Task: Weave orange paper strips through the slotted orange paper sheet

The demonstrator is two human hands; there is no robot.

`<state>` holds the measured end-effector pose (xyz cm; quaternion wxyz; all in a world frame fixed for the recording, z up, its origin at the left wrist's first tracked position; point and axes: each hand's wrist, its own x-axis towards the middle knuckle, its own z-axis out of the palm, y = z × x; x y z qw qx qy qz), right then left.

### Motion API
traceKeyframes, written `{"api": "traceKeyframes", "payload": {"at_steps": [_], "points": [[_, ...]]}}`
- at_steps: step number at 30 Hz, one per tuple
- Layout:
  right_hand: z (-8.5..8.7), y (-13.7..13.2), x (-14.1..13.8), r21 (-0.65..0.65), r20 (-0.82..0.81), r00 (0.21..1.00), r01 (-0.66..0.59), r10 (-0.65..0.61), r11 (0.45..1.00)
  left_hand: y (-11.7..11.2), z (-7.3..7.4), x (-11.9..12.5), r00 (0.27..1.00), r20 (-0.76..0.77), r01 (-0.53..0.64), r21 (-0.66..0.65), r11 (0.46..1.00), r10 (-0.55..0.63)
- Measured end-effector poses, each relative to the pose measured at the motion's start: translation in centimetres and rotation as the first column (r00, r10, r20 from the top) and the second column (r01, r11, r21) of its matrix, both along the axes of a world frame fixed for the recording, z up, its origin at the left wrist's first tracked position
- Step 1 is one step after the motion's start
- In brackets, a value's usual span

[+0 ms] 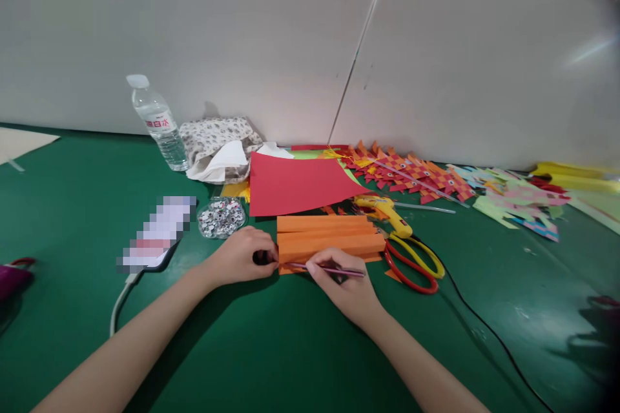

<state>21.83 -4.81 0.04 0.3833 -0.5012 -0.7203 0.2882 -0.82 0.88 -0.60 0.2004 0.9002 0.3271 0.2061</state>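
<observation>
A folded sheet of orange paper (329,245), creased in lengthwise pleats, lies before me on the green table. My left hand (246,255) pinches the paper's near left edge between thumb and fingers. In my right hand (346,281) is a slim pinkish pen (336,269), held in a writing grip with its tip pointing left onto the front strip of the paper. Scissors (414,264) with red and yellow handles lie just right of the paper, their blades hidden. Behind it is a large red sheet (303,184).
A yellow glue gun (387,211) trails a black cord to the right. Left stand a water bottle (157,122), a phone (159,232) on a cable, a pack of googly eyes (221,217) and a patterned pouch (217,142). Woven paper fish (411,171) lie along the partition (217,32).
</observation>
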Motion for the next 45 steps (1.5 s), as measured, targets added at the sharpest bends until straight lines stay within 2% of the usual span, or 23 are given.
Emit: {"api": "traceKeyframes", "payload": {"at_steps": [7, 10, 22, 32, 39, 45], "points": [[-0.4, 1.0, -0.1, -0.202, -0.112, 0.994, -0.006, -0.017, 0.979, 0.0, 0.2, 0.0, 1.000, -0.012, -0.008, -0.015, 1.000, 0.008], [-0.4, 1.1, -0.1, -0.249, -0.142, 0.989, -0.010, -0.027, 0.969, 0.0, 0.1, -0.1, 1.000, -0.013, -0.009, -0.010, 1.000, 0.008], [-0.7, 1.2, -0.4, -0.220, -0.126, 0.992, 0.000, -0.029, 0.975, -0.1, 0.1, 0.1, 1.000, -0.013, -0.021, 0.008, 1.000, 0.021], [-0.3, 1.4, 1.7, -0.157, -0.159, 0.980, 0.095, -0.120, 0.983, -0.1, -0.3, 0.0, 1.000, -0.010, -0.018, 0.025, 1.000, 0.019], [-0.6, 1.0, 0.1, -0.170, -0.120, 0.992, 0.028, -0.049, 0.985, -0.1, -0.1, 0.0, 1.000, -0.013, -0.018, 0.015, 1.000, 0.018], [-0.9, 1.0, -0.2, -0.156, -0.084, 0.996, 0.009, -0.022, 0.988, 0.0, -0.2, 0.0, 1.000, -0.009, -0.019, -0.001, 1.000, 0.019]]}}
